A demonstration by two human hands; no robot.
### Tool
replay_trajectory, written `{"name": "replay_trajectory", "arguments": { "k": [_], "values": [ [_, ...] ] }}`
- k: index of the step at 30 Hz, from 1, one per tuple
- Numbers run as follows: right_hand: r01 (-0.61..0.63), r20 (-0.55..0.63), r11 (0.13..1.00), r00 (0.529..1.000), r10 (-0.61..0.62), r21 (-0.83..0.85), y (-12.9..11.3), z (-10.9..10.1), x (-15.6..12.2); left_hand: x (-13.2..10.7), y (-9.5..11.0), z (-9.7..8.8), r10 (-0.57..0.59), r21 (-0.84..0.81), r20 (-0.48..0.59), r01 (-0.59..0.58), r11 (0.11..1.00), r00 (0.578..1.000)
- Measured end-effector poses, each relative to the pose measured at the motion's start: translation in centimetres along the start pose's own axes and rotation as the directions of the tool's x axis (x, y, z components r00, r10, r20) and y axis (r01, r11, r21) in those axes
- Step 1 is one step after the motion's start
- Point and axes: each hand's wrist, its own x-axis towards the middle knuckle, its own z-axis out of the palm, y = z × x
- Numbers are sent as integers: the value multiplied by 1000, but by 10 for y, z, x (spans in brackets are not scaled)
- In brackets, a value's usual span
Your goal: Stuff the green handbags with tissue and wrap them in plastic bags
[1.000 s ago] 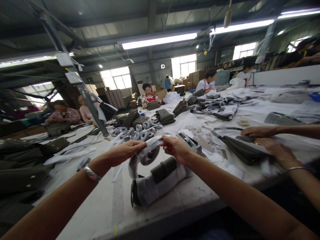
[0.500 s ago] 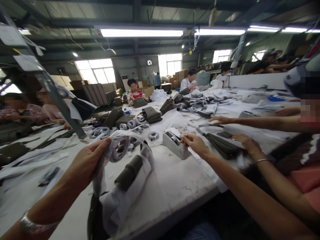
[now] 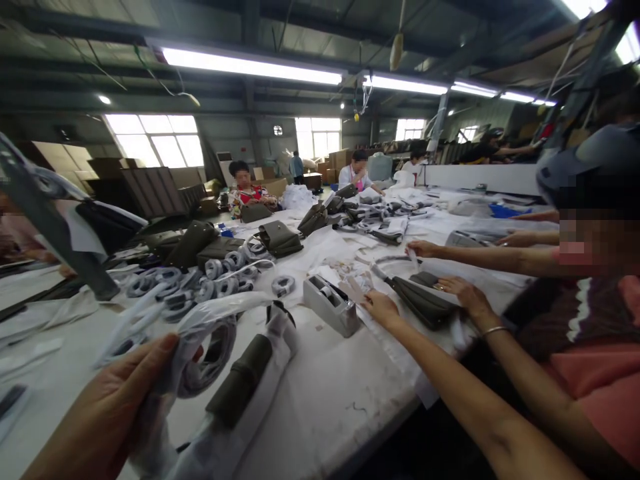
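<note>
My left hand point(image 3: 105, 407) is closed on a clear plastic bag with a coiled strap point(image 3: 215, 357) inside it. Below and right of that coil, an olive-green handbag point(image 3: 240, 381) lies partly wrapped in white sheeting. At a grey tape dispenser point(image 3: 330, 313) in the middle of the table, my right hand point(image 3: 381, 309) pinches a short, pale strip of tape point(image 3: 356, 291) beside the cutting end. The tips of my right fingers are small and slightly blurred.
Several wrapped strap coils point(image 3: 227, 287) and olive bags point(image 3: 280, 239) cover the table beyond my hands. On my right, a co-worker's hands point(image 3: 463, 297) rest at another olive bag point(image 3: 420, 300). A slanted metal post point(image 3: 83, 247) rises at the left.
My right fingers have come from over the dispenser to its right side, and a tape strip now shows. My left hand and the coil appear lower left as the view has shifted.
</note>
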Motion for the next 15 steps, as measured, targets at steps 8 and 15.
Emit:
{"name": "replay_trajectory", "arguments": {
  "k": [8, 15],
  "values": [
    [-72, 76, 987, 994, 84, -141, -7, 0, 19, -7, 9, 4, 46, 118, 28, -49, 992, 999],
    [-21, 16, 994, 1000, 23, -106, -6, -23, 14, -21, 18, 19, 135, 238, 119, -160, 958, 984]
  ]
}}
